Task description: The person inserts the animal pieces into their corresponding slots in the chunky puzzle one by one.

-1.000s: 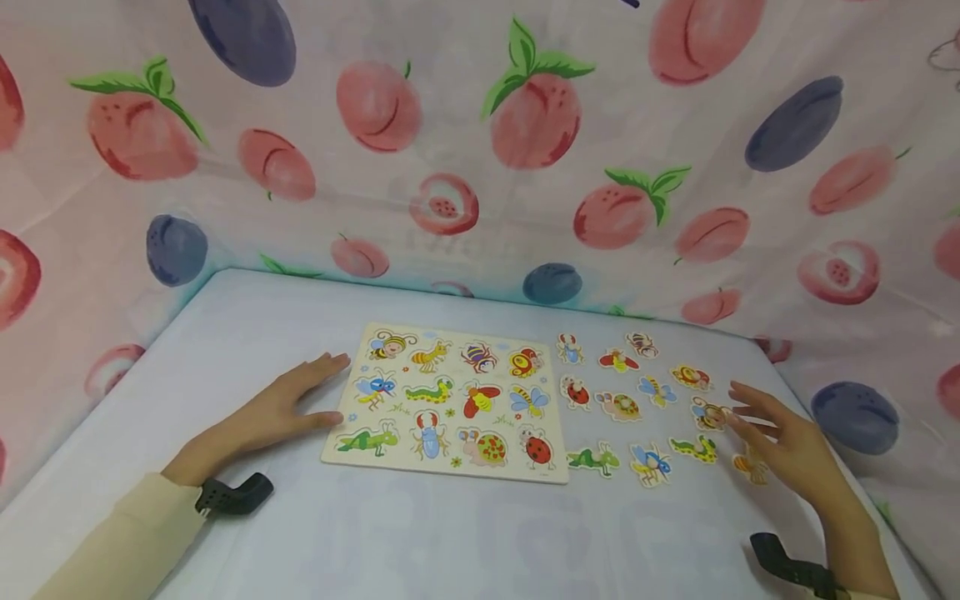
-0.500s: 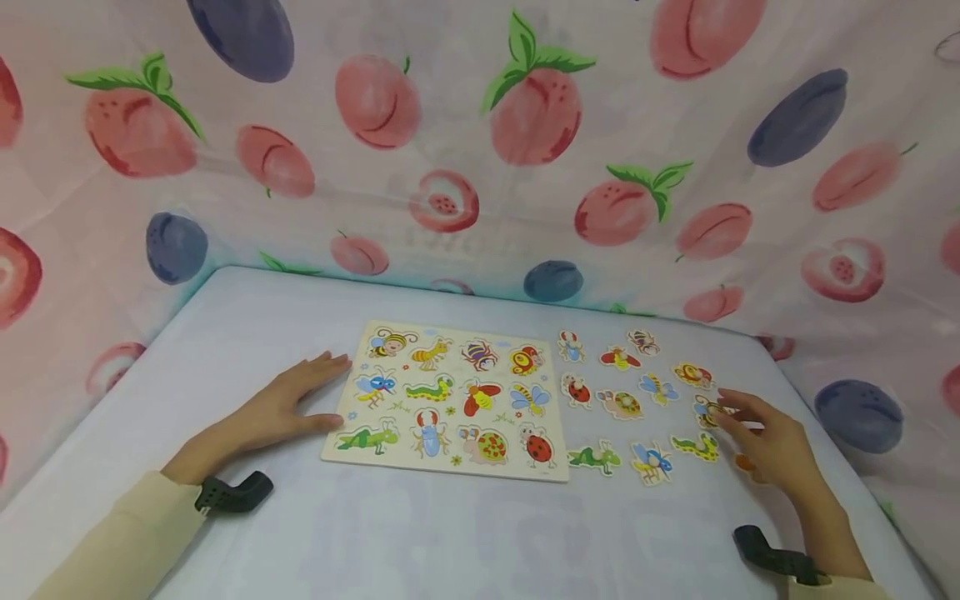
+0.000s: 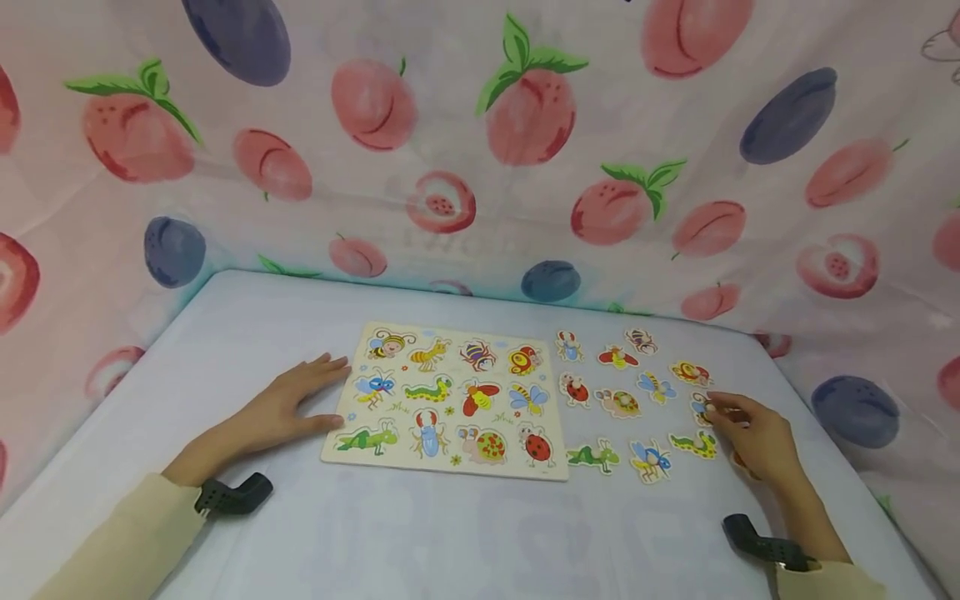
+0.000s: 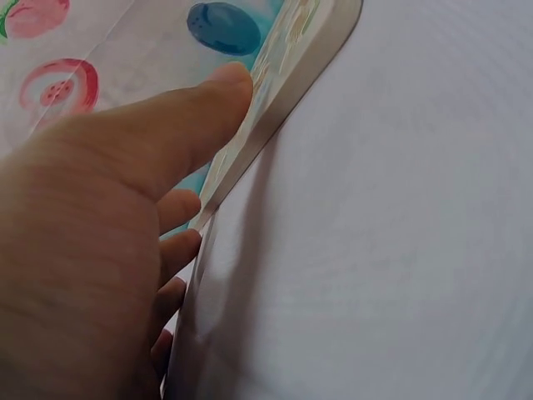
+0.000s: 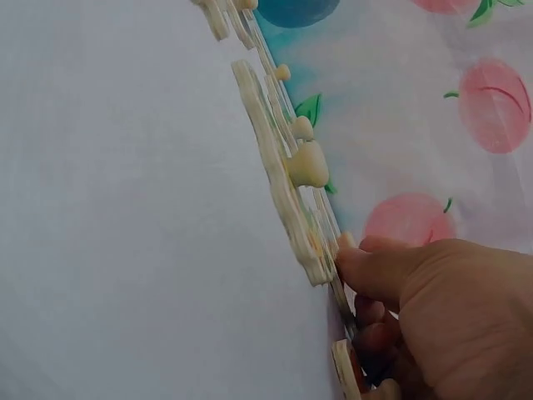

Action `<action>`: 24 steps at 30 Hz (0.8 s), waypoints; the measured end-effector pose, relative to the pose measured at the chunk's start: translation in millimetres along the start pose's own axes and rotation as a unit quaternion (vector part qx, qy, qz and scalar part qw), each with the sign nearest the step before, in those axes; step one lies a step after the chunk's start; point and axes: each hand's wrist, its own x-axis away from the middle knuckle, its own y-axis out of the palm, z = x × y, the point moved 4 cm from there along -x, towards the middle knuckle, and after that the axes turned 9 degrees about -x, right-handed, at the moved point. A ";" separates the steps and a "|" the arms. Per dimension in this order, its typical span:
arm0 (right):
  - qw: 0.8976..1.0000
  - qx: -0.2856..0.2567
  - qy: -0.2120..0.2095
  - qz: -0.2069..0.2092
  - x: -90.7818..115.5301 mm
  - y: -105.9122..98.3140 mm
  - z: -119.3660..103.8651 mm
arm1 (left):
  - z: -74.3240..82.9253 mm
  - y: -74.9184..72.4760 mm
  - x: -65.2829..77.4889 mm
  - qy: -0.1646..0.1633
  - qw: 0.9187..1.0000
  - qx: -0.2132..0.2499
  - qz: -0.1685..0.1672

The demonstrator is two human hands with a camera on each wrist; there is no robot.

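My left hand lies with fingers spread at the left edge of a wooden peg puzzle board printed with insects. In the left wrist view its thumb overlaps the board's edge. On the right, my right hand pinches the small knob of a bee puzzle piece between thumb and fingertips. The caterpillar piece lies just left of this hand, its pale knob standing up in the right wrist view. An orange piece is mostly hidden under the hand.
Several loose knobbed pieces lie between board and right hand, among them a grasshopper, a mosquito, a snail and a ladybug. A fruit-print cloth rises behind the white tabletop.
My right hand has moved left and its fingers have closed onto the bee piece's knob. My left hand has stayed at the board's edge.
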 end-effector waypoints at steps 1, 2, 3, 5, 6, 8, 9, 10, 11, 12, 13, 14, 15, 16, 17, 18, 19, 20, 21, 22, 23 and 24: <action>1.000 0.007 0.001 0.003 0.0 0.2 0.4 | 0.1 0.0 -0.2 0.002 1.000 -0.001 0.001; 1.000 0.011 0.002 0.005 -0.1 0.4 0.7 | 0.3 -0.1 -0.5 0.005 1.000 -0.004 0.003; 1.000 0.016 0.003 0.007 -0.3 0.5 1.0 | 0.6 -0.1 -0.8 0.009 1.000 -0.007 0.005; 1.000 0.023 0.001 0.009 -0.6 0.5 1.4 | 1.6 -0.4 -1.4 0.015 1.000 -0.011 0.006; 1.000 0.025 0.000 0.010 -0.7 0.5 1.4 | 2.6 -0.8 -1.5 0.018 1.000 -0.011 0.007; 1.000 0.026 -0.004 0.010 -0.9 0.4 0.9 | 3.7 -1.1 -2.2 0.019 1.000 -0.013 0.004; 1.000 0.027 -0.007 0.010 -1.0 0.1 0.5 | 3.9 -1.5 -2.9 0.020 1.000 -0.014 0.001; 1.000 0.027 -0.010 0.008 -1.5 0.2 0.3 | 4.0 -2.1 -3.9 0.021 1.000 -0.014 -0.001; 1.000 0.028 -0.012 0.006 -1.6 0.4 -0.1 | 4.1 -2.7 -4.9 0.023 1.000 -0.014 -0.004; 0.999 0.031 -0.016 0.004 -1.7 0.3 -0.9 | 4.1 -3.4 -6.0 0.026 1.000 -0.014 -0.006; 0.999 0.034 -0.020 0.004 -1.8 0.1 -1.7 | 3.6 -3.8 -7.2 0.027 0.999 -0.016 -0.008; 0.999 0.038 -0.024 0.002 -1.9 0.0 -2.6 | 3.4 -4.8 -8.1 0.031 0.999 -0.016 -0.008; 0.999 0.039 -0.027 0.001 -2.0 0.2 -3.7 | 3.3 -5.7 -9.0 0.034 0.999 -0.017 -0.009; 0.999 0.041 -0.030 0.000 -2.4 0.7 -4.4 | 3.1 -6.2 -9.3 0.035 0.999 -0.017 -0.010; 0.999 0.043 -0.034 -0.001 -2.8 1.4 -5.2 | 2.6 -6.2 -9.3 0.036 0.999 -0.015 -0.010; 0.998 0.044 -0.037 -0.001 -3.4 2.0 -5.7 | 1.9 -5.9 -9.1 0.034 0.999 -0.014 -0.011; 0.998 0.044 -0.037 -0.003 -3.8 3.1 -5.9 | 1.3 -5.4 -8.7 0.032 0.999 -0.012 -0.012; 0.998 0.043 -0.038 -0.003 -4.2 4.1 -5.5 | 1.2 -4.9 -8.4 0.031 0.999 -0.009 -0.012; 0.998 0.043 -0.038 -0.002 -4.3 5.0 -5.2 | 0.7 -3.9 -8.3 0.030 0.999 -0.008 -0.012; 0.998 0.044 -0.038 -0.001 -4.4 5.7 -4.4 | 0.5 -3.1 -8.1 0.030 0.999 -0.005 -0.011; 0.998 0.044 -0.039 0.000 -4.2 6.1 -3.8 | 0.3 -2.1 -8.1 0.031 0.999 -0.004 -0.011; 0.998 0.044 -0.039 0.001 -3.9 6.5 -3.1 | 0.2 -1.3 -8.0 0.030 0.999 -0.004 -0.010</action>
